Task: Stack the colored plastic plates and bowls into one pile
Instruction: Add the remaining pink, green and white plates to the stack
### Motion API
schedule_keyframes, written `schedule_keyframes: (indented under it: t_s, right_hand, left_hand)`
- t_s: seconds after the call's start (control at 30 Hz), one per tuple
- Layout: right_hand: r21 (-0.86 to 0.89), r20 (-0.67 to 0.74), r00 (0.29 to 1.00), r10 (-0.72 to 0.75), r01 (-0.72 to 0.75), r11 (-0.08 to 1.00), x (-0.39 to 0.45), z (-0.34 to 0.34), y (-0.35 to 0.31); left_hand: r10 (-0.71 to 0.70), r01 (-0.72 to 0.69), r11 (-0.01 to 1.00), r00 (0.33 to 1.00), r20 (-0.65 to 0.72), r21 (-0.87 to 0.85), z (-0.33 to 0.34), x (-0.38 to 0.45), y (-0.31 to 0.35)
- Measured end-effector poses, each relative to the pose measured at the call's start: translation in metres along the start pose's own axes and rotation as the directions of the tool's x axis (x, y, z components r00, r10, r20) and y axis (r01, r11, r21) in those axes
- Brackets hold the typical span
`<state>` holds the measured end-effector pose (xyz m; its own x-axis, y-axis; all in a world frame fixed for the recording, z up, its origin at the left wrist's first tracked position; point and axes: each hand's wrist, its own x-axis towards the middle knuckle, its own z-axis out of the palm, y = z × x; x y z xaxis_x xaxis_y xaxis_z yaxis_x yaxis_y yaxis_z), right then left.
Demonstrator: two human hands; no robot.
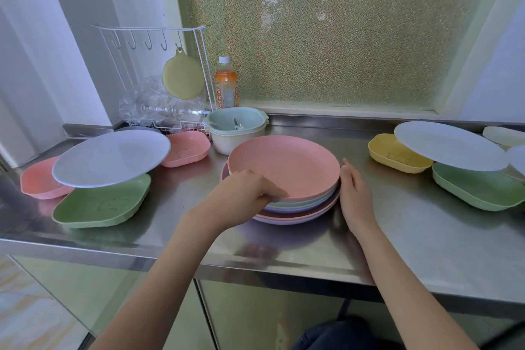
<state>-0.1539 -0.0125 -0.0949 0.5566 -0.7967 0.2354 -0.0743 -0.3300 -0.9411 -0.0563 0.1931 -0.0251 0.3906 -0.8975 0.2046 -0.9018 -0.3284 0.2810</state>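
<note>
A stainless steel counter (pixel 412 224) is running across the frame beneath a frosted, patterned window, with cabinet fronts showing below its near edge. Nearest the viewer, two bare forearms are reaching up from the bottom of the frame toward a pile of round plates (pixel 298 207) sitting at the centre. The left hand (pixel 241 193) is curling its fingers over the near-left rim of the pink plate (pixel 284 165) on top, which is sitting slightly tilted and off-centre on the green, lilac and darker pink plates beneath. The right hand (pixel 355 193) is lying open and flat against the pile's right edge, holding nothing.

To do this well, the person probably needs to be easing the top plate down and nudging it level while the right hand is bracing the pile against sliding on the slick steel.

At the left, a green square bowl (pixel 99 204) and two pink square bowls (pixel 186 149) are lying under and around a pale lilac plate (pixel 110 160). At the right, a yellow bowl (pixel 395 156) and a green bowl (pixel 477 193) are carrying another pale plate (pixel 449 145). All are waiting to join the pile. Farther back, a mint colander bowl (pixel 235 122), an orange bottle (pixel 226 82) and a white wire rack (pixel 159 34) are standing against the wall.
</note>
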Motion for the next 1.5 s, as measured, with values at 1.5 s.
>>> schedule_keyframes:
  t_s: [1.5]
  right_hand:
    - [0.022,0.143,0.99,-0.003,0.0,1.0,-0.001,0.0,-0.005]
  left_hand:
    - [-0.711,0.801,0.586,0.58,-0.397,0.12,-0.015,-0.046,-0.17]
